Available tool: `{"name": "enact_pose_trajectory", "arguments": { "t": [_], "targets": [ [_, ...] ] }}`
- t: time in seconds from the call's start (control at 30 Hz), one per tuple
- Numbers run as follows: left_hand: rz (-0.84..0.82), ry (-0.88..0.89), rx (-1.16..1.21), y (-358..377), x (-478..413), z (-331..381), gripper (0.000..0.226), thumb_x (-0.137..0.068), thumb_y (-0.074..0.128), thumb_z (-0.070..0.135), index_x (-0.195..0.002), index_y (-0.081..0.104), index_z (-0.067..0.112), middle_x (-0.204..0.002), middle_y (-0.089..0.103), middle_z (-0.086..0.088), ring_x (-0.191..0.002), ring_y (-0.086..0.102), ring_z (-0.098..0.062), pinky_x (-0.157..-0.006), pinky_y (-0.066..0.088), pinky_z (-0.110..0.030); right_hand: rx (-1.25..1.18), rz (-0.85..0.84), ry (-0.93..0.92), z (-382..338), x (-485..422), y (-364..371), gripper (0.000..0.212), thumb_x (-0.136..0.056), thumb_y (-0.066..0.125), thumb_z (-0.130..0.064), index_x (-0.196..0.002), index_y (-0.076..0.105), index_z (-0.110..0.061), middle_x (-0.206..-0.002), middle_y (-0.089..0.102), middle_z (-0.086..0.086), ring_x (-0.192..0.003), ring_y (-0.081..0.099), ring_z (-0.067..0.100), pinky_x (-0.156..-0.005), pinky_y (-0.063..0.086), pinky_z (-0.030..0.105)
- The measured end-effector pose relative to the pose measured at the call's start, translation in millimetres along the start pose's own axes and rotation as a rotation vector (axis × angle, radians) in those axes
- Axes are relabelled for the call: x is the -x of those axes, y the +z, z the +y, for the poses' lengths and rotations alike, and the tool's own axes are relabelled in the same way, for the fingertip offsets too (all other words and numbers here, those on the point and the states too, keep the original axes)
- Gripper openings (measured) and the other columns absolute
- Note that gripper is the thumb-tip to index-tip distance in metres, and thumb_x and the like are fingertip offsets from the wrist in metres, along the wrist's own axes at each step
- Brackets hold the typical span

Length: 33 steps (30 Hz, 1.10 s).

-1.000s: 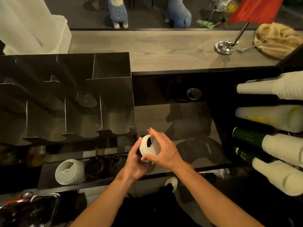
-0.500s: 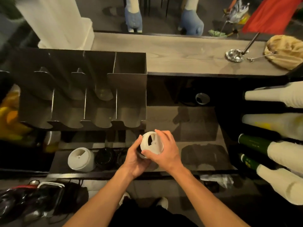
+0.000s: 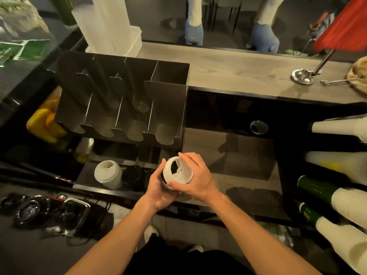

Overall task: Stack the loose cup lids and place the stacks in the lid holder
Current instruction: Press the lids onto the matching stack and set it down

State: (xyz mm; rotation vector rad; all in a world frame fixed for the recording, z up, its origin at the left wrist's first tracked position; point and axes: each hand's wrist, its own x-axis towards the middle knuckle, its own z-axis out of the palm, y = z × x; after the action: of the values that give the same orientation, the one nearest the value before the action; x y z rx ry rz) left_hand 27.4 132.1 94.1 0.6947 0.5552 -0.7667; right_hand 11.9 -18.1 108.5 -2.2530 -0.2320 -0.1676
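The right hand is clamped over a stack of white lids, fingers hooked on the far rim and thumb on the near edge. The left hand cups the same stack from below and beside, thumb up its left flank. So both hands are grasping it, held just in front of the body. How deep the stack goes I can't tell; the left palm hides its lower part.

To finish this step well, I'd say press the top lid down squarely until its rim seats all round, with the sip openings turned the same way, so nothing slides apart in transit.

Just left of the left hand lies a low tray with another white stack and some black lids resting on their sides. Beyond the hands and to the left stands a divided rack, its slots bare. Whichever takes this stack, lay it in gently, supported at both ends.
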Motion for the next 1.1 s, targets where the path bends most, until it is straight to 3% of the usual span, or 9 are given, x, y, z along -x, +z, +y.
{"name": "enact_pose_trajectory", "arguments": {
  "t": [0.17,0.43,0.57,0.7,0.8,0.93,1.1],
  "targets": [
    [0.033,0.034,-0.005,-10.6,11.8,-6.6,0.064,-0.082,0.063,0.061,-0.121,0.071,0.011,-0.112,0.071,-0.017,-0.101,0.066,-0.032,-0.084,0.056,-0.043,-0.020,-0.045,-0.095,0.1,4.6,5.0,0.086,-0.071,0.077,-0.065,-0.135,0.056,-0.012,-0.126,0.055,-0.004,-0.113,0.048,0.007,-0.093,0.042,0.015],
    [0.040,0.113,0.081,-28.7,26.3,-0.7,0.059,-0.087,0.059,0.056,-0.117,0.071,0.007,-0.109,0.071,-0.018,-0.094,0.071,-0.031,-0.090,0.052,-0.044,-0.030,0.004,0.060,-26.3,6.7,36.7,0.080,-0.063,0.073,-0.076,-0.124,0.056,-0.025,-0.111,0.049,-0.015,-0.098,0.048,0.005,-0.079,0.047,0.022],
    [0.044,0.110,0.059,-46.0,32.5,16.7,0.064,-0.083,0.062,0.059,-0.123,0.069,0.009,-0.114,0.070,-0.018,-0.099,0.070,-0.032,-0.090,0.054,-0.045,-0.074,-0.096,0.114,-39.9,-2.8,53.1,0.088,-0.063,0.076,-0.073,-0.133,0.049,-0.027,-0.124,0.045,-0.017,-0.112,0.046,0.005,-0.092,0.049,0.026],
    [0.065,0.102,0.033,-71.2,41.1,56.3,0.071,-0.081,0.065,0.062,-0.128,0.068,0.009,-0.125,0.068,-0.019,-0.109,0.068,-0.034,-0.100,0.051,-0.045,-0.123,-0.332,0.113,-58.1,-27.7,67.8,0.102,-0.071,0.082,-0.055,-0.154,0.026,-0.033,-0.150,0.032,-0.014,-0.136,0.034,0.008,-0.114,0.037,0.035],
    [0.080,0.127,-0.031,-96.2,51.3,93.8,0.069,-0.081,0.065,0.061,-0.128,0.068,0.010,-0.123,0.069,-0.018,-0.106,0.069,-0.032,-0.096,0.052,-0.045,-0.079,-0.412,0.069,-82.1,-52.4,81.8,0.106,-0.073,0.083,-0.040,-0.156,0.016,-0.042,-0.152,0.032,-0.015,-0.138,0.033,0.009,-0.112,0.037,0.036],
    [0.104,0.162,-0.101,-127.0,65.5,141.3,0.064,-0.085,0.060,0.060,-0.123,0.070,0.010,-0.119,0.071,-0.019,-0.102,0.070,-0.031,-0.086,0.054,-0.042,-0.040,-0.368,0.062,-113.4,-78.7,116.5,0.100,-0.074,0.084,-0.042,-0.154,0.026,-0.038,-0.143,0.036,-0.017,-0.129,0.037,0.004,-0.107,0.042,0.033],
    [0.152,0.200,-0.199,-170.4,70.4,184.3,0.065,-0.082,0.066,0.058,-0.127,0.068,0.011,-0.122,0.070,-0.020,-0.109,0.066,-0.034,-0.090,0.052,-0.043,-0.089,-0.244,0.198,-130.1,-92.4,172.3,0.090,-0.069,0.084,-0.053,-0.144,0.034,-0.041,-0.134,0.036,-0.021,-0.123,0.042,0.006,-0.104,0.045,0.033]
  ]
}}
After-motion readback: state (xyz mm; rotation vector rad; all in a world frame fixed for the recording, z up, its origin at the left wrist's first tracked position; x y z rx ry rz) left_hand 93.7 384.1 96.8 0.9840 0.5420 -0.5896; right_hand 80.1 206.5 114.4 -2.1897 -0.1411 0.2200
